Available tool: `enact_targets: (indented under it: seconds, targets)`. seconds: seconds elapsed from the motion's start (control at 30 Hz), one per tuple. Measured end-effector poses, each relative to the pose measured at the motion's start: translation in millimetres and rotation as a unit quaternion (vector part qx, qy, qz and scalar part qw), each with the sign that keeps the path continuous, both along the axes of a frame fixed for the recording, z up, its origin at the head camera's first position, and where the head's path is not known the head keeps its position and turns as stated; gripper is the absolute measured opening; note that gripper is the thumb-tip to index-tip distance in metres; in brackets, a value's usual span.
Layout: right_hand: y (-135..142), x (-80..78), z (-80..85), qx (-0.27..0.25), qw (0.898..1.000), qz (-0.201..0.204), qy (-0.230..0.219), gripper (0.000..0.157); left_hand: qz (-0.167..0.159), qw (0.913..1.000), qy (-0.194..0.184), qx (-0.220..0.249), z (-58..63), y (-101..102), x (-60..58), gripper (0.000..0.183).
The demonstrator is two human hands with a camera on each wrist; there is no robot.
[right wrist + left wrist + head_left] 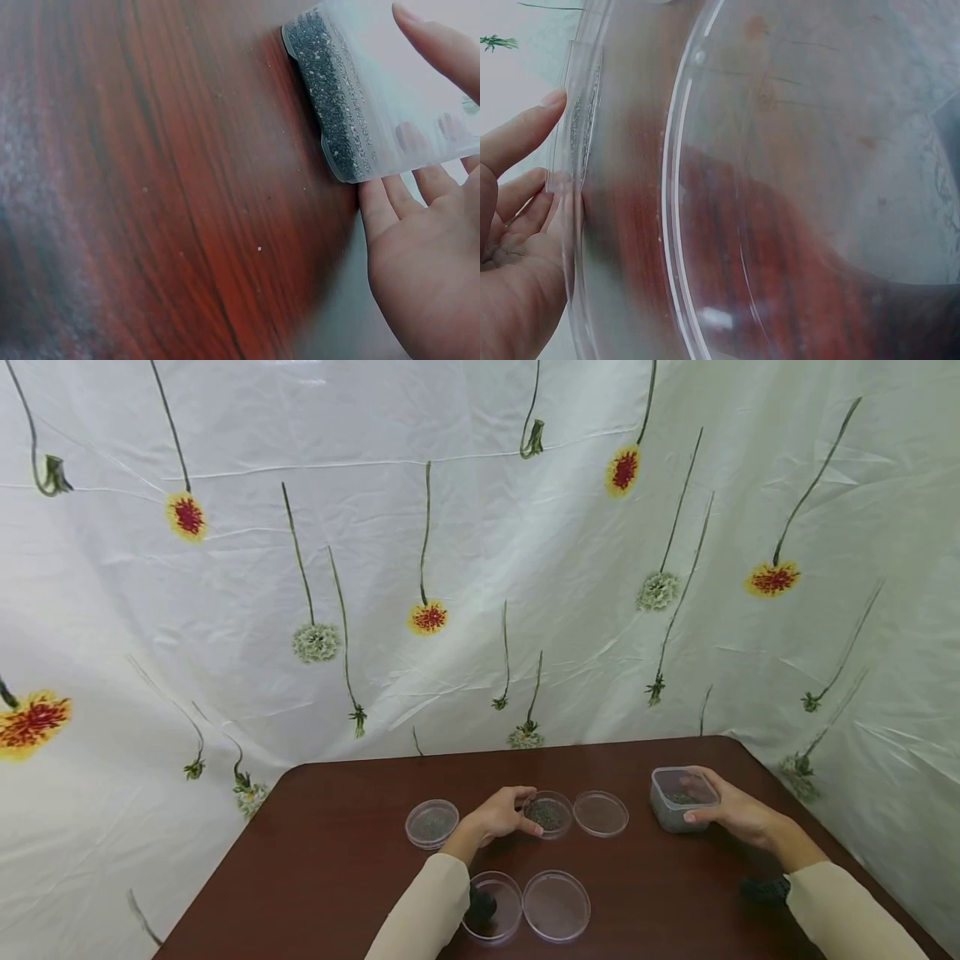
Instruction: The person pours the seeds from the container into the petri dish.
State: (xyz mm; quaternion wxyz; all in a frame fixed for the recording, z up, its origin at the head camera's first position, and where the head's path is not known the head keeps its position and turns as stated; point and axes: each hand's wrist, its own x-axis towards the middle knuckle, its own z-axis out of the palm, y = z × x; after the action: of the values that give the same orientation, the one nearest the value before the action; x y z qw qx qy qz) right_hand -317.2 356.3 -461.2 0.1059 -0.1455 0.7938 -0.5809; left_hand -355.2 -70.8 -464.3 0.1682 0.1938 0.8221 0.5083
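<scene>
My left hand (497,815) grips a round clear petri dish (549,815) by its left side, thumb at the near edge and fingers at the far edge. Dark granules cover the dish's bottom. In the left wrist view the same hand (521,247) holds the dish's thin wall (574,127) between thumb and fingers. On the right of the table, my right hand (738,810) is around a clear square plastic tub (663,808). The right wrist view shows a layer of dark and pale granules (330,97) in the tub, with thumb and fingers on opposite sides.
A shallow clear dish (601,815) sits just right of the held one. Another dish with grey granules (432,823) stands to the left. Two clear dishes (557,906) lie nearer me, the left one partly behind my forearm. A flower-printed sheet (480,543) hangs behind the brown table (330,860).
</scene>
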Motion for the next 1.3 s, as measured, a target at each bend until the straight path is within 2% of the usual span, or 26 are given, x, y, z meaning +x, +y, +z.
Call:
enact_targets:
  seconds: [0.27,0.4,0.47,0.7,0.87,1.03,1.17,1.3]
  targets:
    - [0.7,-0.4,2.6,-0.004,1.000,0.011,-0.026,0.106,-0.001,1.0000,0.000,0.000,-0.9,0.3,0.4,0.076]
    - [2.0,-1.4,9.6,-0.005,0.999,0.016,-0.049,0.113,0.000,1.0000,-0.002,0.000,-1.4,-1.2,0.7,0.075]
    - [2.9,-1.0,14.7,0.000,0.999,0.014,-0.047,0.114,-0.001,1.0000,-0.002,-0.001,-1.4,-1.6,0.3,0.075]
    - [1.8,-4.1,37.1,0.035,0.999,-0.019,-0.013,0.108,0.000,1.0000,-0.005,0.002,-1.2,-1.1,-1.6,0.076]
    - [-1.4,-9.5,52.1,0.088,0.995,-0.041,0.012,0.101,-0.003,1.0000,-0.004,0.003,-0.8,0.2,-1.4,0.076]
    - [-14.8,-12.9,68.5,0.117,0.990,-0.062,0.051,0.101,-0.005,1.0000,-0.003,0.004,0.8,0.2,0.1,0.075]
    - [-29.4,-13.9,75.5,0.105,0.989,-0.066,0.076,0.098,-0.003,1.0000,-0.004,0.006,3.3,-0.3,1.7,0.075]
    - [-42.1,-16.2,74.1,0.077,0.992,-0.063,0.080,0.095,-0.002,0.9999,-0.008,0.008,3.6,0.3,2.3,0.075]
